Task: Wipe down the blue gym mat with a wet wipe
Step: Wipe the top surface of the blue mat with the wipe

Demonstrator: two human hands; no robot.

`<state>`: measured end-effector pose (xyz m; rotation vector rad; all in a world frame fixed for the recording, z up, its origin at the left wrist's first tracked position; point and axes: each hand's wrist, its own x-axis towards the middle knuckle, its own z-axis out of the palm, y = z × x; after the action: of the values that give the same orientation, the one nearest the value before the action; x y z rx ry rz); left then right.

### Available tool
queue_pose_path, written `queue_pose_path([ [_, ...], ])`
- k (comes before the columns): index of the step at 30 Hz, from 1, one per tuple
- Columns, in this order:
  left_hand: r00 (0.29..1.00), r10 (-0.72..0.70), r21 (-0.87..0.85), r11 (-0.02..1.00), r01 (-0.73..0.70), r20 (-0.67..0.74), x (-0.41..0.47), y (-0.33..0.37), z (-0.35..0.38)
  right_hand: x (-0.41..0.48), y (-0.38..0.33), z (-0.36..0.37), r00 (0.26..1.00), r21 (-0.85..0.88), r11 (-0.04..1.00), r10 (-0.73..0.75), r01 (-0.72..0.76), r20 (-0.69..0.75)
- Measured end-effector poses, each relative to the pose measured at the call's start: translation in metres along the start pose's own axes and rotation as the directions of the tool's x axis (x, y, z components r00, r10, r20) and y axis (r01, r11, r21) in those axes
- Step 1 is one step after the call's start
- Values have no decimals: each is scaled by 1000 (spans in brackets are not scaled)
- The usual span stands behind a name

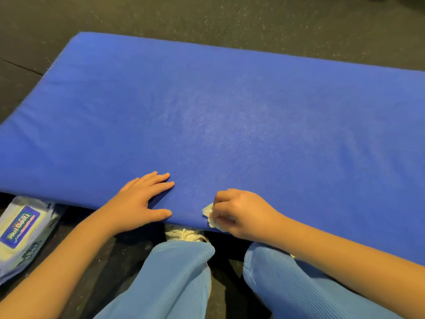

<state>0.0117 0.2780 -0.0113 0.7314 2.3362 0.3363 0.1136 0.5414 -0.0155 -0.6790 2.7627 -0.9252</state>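
Note:
The blue gym mat [230, 111] lies flat on a dark floor and fills most of the view. My left hand [140, 201] rests flat on the mat near its front edge, fingers straight. A little to its right, my right hand [241, 212] grips a crumpled white wet wipe [210, 214] against the mat's front edge. Most of the wipe is hidden under the curled fingers. A paler sheen shows on the mat's middle.
A pack of wet wipes [21, 233] lies on the dark rubber floor [207, 17] at the lower left, partly under the mat's edge. My knees in light blue trousers [174, 279] and a white shoe [186, 236] are just in front of the mat.

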Motion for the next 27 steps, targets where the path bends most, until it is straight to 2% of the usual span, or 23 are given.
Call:
queue_pose_path([
  [4,997,24,129,991,-33,78,-4,-6,0,-7,6,1,992,-158,984,69,-85,-103],
  [6,999,48,206,977,-52,22,-4,-8,6,-15,-1,-3,998,-215,975,66,-65,0],
  [9,986,131,319,943,-92,-104,-6,-14,18,-27,-5,-5,980,-429,903,64,23,187],
  [10,981,155,365,926,-102,-119,-7,-17,21,-28,-4,0,979,-500,865,77,28,188],
  [12,973,198,466,877,-119,-123,-7,-20,23,-26,0,11,993,-572,820,65,2,98],
  [16,949,279,579,802,-146,-147,-3,-18,18,-23,6,9,998,-515,857,-42,10,-49],
  [21,887,428,642,733,-227,-174,6,-10,4,-33,2,-25,986,-480,876,-45,-38,-159],
  [24,845,509,657,695,-293,-162,19,14,-2,-52,7,-49,981,-471,878,-9,-84,-192],
  [27,821,549,631,695,-345,-155,31,47,5,-77,13,-70,979,-479,860,101,-175,-176],
])
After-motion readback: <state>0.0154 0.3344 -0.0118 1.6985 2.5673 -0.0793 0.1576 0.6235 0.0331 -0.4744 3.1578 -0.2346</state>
